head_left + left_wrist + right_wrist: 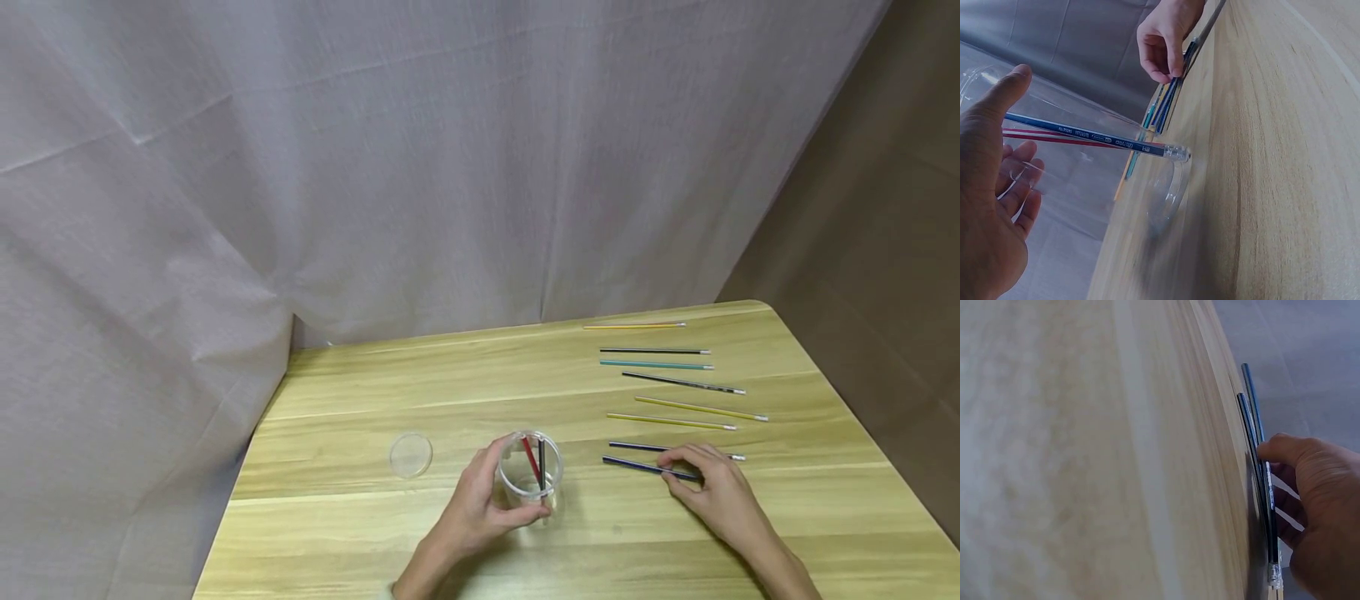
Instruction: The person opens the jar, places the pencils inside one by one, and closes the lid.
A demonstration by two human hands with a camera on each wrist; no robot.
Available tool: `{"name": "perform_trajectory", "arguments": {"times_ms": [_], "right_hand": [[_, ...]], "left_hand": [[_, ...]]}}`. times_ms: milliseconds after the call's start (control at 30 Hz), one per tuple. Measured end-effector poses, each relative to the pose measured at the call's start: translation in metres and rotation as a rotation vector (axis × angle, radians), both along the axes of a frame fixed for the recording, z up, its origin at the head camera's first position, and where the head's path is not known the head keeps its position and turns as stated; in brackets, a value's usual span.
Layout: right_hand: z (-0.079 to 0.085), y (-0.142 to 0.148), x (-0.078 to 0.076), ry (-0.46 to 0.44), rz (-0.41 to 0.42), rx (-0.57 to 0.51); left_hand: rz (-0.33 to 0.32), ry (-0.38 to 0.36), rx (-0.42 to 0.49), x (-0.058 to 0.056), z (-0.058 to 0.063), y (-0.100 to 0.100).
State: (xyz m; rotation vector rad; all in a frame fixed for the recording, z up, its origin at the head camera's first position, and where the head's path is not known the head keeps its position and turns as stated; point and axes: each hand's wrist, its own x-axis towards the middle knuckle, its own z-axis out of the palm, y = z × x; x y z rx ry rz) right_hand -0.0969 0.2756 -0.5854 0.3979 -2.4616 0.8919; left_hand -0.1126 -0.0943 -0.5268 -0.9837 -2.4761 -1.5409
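My left hand (474, 510) curls round the side of a clear plastic jar (559, 477) on the table. Inside the jar a red pencil (532, 457) and a dark pencil (542, 463) stand leaning; the left wrist view shows the dark blue pencil (1094, 136) with its eraser end at the jar's bottom. Over to the right, my right hand (714, 485) pinches a dark blue pencil (628, 463) between thumb and fingers, low at the tabletop. Just behind it lies another dark pencil (636, 446), partly hidden by the hand.
A round clear lid (411, 456) lies left of the jar. Behind the right hand, several pencils are spread in a loose row: two yellow pencils, a dark patterned pencil (678, 382), a teal pencil (654, 364), a black pencil and an orange pencil (633, 326). Grey cloth hangs behind the table.
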Motion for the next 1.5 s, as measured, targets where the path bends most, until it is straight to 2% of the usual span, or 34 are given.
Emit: {"name": "perform_trajectory", "arguments": {"times_ms": [367, 500, 700, 900, 1033, 1300, 1500], "right_hand": [[0.011, -0.005, -0.001, 0.037, 0.028, -0.045], [0.018, -0.008, -0.001, 0.02, 0.034, -0.068], [0.034, -0.013, -0.002, 0.015, 0.058, -0.09], [0.049, -0.017, -0.005, 0.077, 0.113, -0.109], [0.058, -0.021, -0.007, 0.105, 0.148, -0.129], [0.078, -0.03, -0.003, 0.1, 0.138, -0.174], [0.092, -0.036, 0.0, 0.112, 0.161, -0.219]], "left_hand": [[0.012, -0.011, -0.01, 0.002, 0.0, 0.0], [0.01, -0.008, -0.01, 0.002, 0.0, 0.0], [0.003, -0.011, -0.005, 0.001, 0.001, 0.0], [-0.006, 0.017, -0.004, 0.0, 0.0, 0.0], [-0.005, 0.011, -0.007, 0.0, 0.001, 0.0], [-0.002, 0.011, -0.019, 0.0, 0.001, 0.0], [-0.006, 0.007, -0.016, 0.0, 0.002, 0.0]]}}
